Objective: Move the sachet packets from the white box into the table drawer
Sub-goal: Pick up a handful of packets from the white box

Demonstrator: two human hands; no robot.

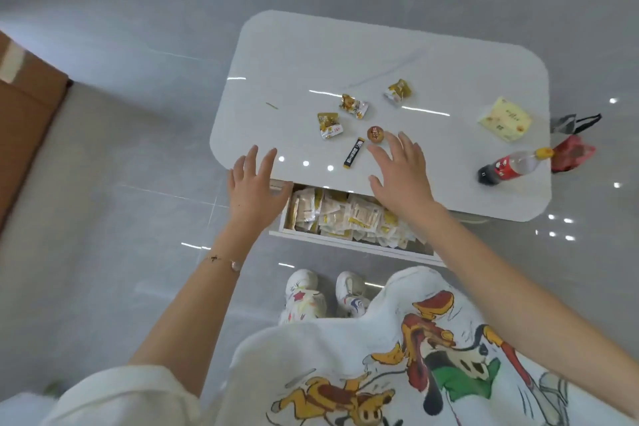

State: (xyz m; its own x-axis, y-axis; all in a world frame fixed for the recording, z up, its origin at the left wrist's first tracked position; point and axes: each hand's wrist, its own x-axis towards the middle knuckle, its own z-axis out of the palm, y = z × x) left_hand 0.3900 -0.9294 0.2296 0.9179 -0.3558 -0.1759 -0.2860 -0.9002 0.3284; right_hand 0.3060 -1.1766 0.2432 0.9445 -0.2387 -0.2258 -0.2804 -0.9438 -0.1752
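Both hands are empty, fingers spread! The left hand (254, 183) hangs over the left corner of the open drawer (345, 246), the right hand (401, 176) over the table (380, 55) edge. Between and below them, sachets (345, 218) fill the drawer. A black stick (353, 153) lies just left of the right fingertips, with gold packets (353, 106) beyond.

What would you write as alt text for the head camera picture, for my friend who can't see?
An open left hand and open right hand reach over a white table whose drawer is pulled open and full of sachet packets. On top lie wrapped snacks, a black stick sachet, a tissue pack and a cola bottle.
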